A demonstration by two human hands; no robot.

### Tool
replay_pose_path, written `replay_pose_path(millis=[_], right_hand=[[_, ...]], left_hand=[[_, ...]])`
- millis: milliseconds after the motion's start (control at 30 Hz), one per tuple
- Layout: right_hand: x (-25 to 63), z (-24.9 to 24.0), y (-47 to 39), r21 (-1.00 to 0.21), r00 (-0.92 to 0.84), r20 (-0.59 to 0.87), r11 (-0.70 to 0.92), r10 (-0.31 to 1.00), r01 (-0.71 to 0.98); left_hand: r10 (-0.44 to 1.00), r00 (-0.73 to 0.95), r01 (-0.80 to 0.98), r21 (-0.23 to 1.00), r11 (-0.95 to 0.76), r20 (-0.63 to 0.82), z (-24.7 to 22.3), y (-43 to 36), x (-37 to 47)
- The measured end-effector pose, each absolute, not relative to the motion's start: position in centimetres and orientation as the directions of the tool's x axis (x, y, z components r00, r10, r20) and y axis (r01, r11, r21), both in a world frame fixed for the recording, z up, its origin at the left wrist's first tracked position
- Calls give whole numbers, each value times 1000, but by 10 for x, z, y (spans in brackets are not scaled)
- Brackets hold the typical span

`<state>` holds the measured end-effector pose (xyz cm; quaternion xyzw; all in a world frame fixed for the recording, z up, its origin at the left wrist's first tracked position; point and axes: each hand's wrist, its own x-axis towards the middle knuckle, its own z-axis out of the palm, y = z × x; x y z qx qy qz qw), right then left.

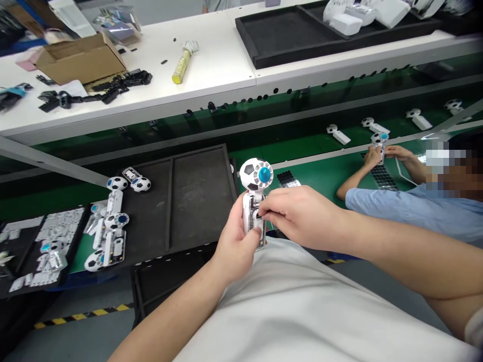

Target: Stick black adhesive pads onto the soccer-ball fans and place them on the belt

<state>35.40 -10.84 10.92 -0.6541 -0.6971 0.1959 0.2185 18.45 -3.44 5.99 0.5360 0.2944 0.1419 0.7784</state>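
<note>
My left hand (pixel 238 241) is wrapped round the white handle of a handheld device with a soccer-ball head (pixel 249 174). A blue centre with a grey ring shows on the head, which points away from me. The handle stands open-faced, with inner parts visible along it. My right hand (pixel 298 213) pinches at the middle of the handle, beside a small white rounded part; what the fingertips hold is partly hidden. Just beyond my right hand, a sheet of black round pads (pixel 287 179) lies on the green bench.
A black divided tray (pixel 196 201) is at left, with several soccer-ball devices (pixel 115 221) by its left edge. Further left, another tray (pixel 85 213) holds white parts. A white shelf (pixel 215 65) crosses above. At right, a co-worker's hands (pixel 373 157) hold a similar device.
</note>
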Motion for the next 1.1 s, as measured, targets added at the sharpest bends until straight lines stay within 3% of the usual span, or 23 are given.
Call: replay_pose_path(millis=[433,733,900,1100], right_hand=[[354,113,-107,-543,-109,53,120,993,831],[351,106,-111,-521,-77,48,91,996,849],[345,96,-112,-495,31,47,-4,998,869],[338,100,-111,-433,169,-98,-194,981,880]], left_hand=[[562,752,102,902,419,-346,63,-40,182],[584,756,71,924,376,-296,60,-46,183],[612,745,89,949,304,-266,61,-48,187],[625,760,112,983,144,-178,53,-51,188]])
